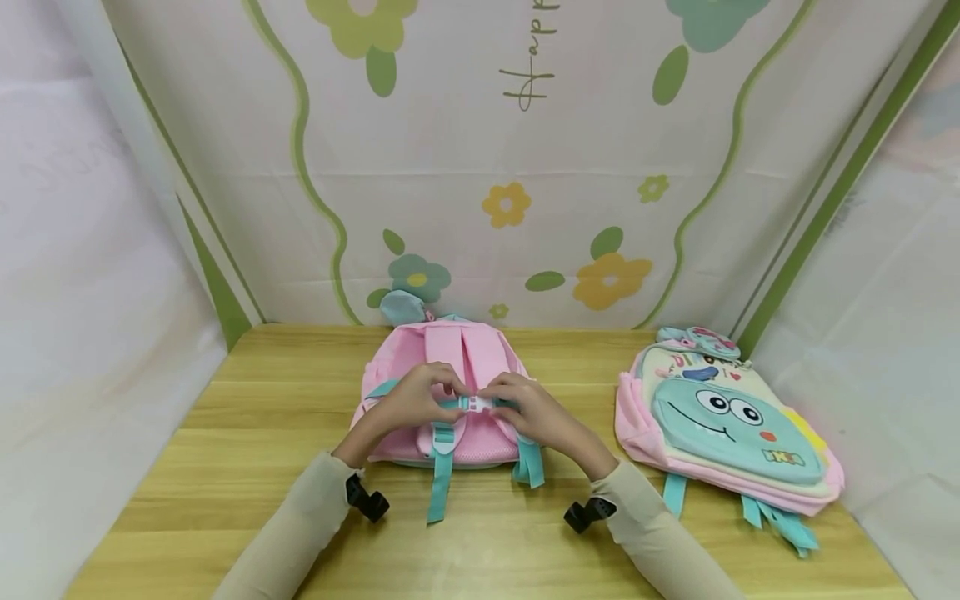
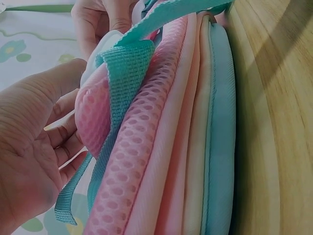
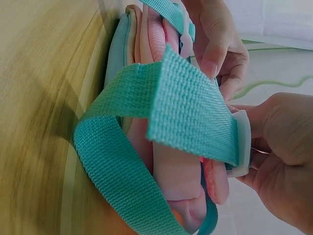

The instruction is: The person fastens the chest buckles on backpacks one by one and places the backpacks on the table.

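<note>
A pink backpack (image 1: pixel 408 354) lies on the table with its shoulder straps facing up. Across those straps runs a teal chest strap with a white plastic buckle (image 1: pixel 476 404). My left hand (image 1: pixel 412 398) pinches the buckle's left end between thumb and fingers. From the other side my right hand (image 1: pixel 534 407) pinches its right end. The two buckle halves meet; I cannot tell whether they are locked. In the left wrist view the left hand (image 2: pixel 34 132) is beside a pink mesh strap. A white strap adjuster (image 3: pixel 242 142) stands by the right hand (image 3: pixel 286 156) in the right wrist view.
A second backpack (image 1: pixel 735 429), with a teal cartoon-face pocket, lies face up at the right. Teal webbing tails (image 1: pixel 441 487) hang from the first backpack onto the wooden table (image 1: pixel 247 450). A floral cloth (image 1: pixel 450 167) rises behind the table.
</note>
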`<action>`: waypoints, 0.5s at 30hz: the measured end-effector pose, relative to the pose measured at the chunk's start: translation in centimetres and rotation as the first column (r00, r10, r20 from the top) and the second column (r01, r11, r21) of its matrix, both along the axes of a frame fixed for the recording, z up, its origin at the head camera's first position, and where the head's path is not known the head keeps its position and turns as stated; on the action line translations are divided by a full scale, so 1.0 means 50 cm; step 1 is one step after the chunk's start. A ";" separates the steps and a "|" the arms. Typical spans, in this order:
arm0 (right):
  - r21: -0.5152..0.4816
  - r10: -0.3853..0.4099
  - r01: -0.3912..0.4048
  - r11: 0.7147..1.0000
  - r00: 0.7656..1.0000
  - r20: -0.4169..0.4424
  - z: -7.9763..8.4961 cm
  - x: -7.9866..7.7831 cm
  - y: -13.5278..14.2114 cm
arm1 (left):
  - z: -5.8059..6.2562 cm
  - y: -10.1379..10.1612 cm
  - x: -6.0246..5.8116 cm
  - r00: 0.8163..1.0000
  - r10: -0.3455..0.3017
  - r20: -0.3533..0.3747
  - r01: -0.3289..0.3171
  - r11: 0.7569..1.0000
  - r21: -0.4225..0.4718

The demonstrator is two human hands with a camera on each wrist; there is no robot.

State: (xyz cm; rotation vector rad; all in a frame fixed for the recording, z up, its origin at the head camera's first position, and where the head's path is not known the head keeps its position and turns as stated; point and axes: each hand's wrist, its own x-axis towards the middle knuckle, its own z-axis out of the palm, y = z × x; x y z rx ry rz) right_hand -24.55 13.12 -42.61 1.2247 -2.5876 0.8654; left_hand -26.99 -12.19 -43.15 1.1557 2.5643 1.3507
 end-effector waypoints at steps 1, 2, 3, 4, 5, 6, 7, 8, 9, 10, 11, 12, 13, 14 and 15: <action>0.001 -0.001 0.001 1.000 1.000 0.000 0.000 0.000 0.000 | 0.000 0.000 0.000 1.000 0.001 0.002 -0.001 1.000 -0.001; 0.003 -0.004 0.004 1.000 1.000 0.003 0.000 0.001 -0.001 | 0.000 0.000 0.000 1.000 0.001 0.005 -0.001 1.000 -0.002; 0.005 -0.006 0.006 1.000 1.000 0.004 0.000 0.001 -0.001 | 0.000 0.000 0.000 1.000 0.002 0.007 -0.002 1.000 -0.003; 0.007 -0.008 0.008 1.000 1.000 0.005 -0.001 0.001 -0.001 | 0.000 0.000 0.001 1.000 0.002 0.009 -0.002 1.000 -0.003; 0.006 -0.010 0.010 1.000 1.000 0.008 -0.001 0.001 -0.001 | 0.000 0.000 0.001 1.000 0.002 0.011 -0.002 1.000 -0.002; 0.005 -0.011 0.011 1.000 1.000 0.010 -0.001 0.001 -0.001 | 0.000 0.000 0.001 1.000 0.001 0.011 -0.001 1.000 -0.001; 0.006 -0.013 0.013 1.000 1.000 0.009 -0.001 0.001 -0.001 | 0.001 -0.001 0.001 1.000 0.001 0.012 -0.001 1.000 -0.001; 0.006 -0.013 0.013 1.000 1.000 0.009 -0.001 0.001 0.000 | 0.001 -0.001 0.002 1.000 0.001 0.013 -0.001 1.000 0.000; 0.005 -0.012 0.012 1.000 1.000 0.008 -0.001 0.001 0.000 | 0.001 -0.001 0.002 1.000 0.001 0.014 -0.001 1.000 0.001; 0.005 -0.012 0.012 1.000 1.000 0.008 -0.001 0.002 0.000 | 0.000 -0.001 0.001 1.000 -0.001 0.015 0.001 1.000 0.001; 0.003 -0.012 0.012 1.000 1.000 0.007 -0.001 0.002 0.000 | 0.000 -0.001 0.001 1.000 -0.001 0.017 0.001 1.000 0.001; 0.001 -0.010 0.010 1.000 1.000 0.006 -0.001 0.002 0.000 | -0.001 -0.001 0.001 1.000 -0.002 0.020 0.002 1.000 0.001; -0.002 -0.008 0.008 1.000 1.000 0.008 0.000 0.002 0.000 | -0.001 -0.001 0.001 1.000 -0.001 0.020 0.001 1.000 0.000; -0.004 -0.006 0.006 1.000 1.000 0.009 0.000 0.001 0.000 | 0.000 -0.001 0.000 1.000 0.000 0.020 0.000 1.000 -0.001; -0.007 -0.005 0.005 1.000 1.000 0.010 0.001 0.001 -0.001 | 0.000 -0.002 0.000 1.000 0.003 0.020 -0.003 1.000 -0.003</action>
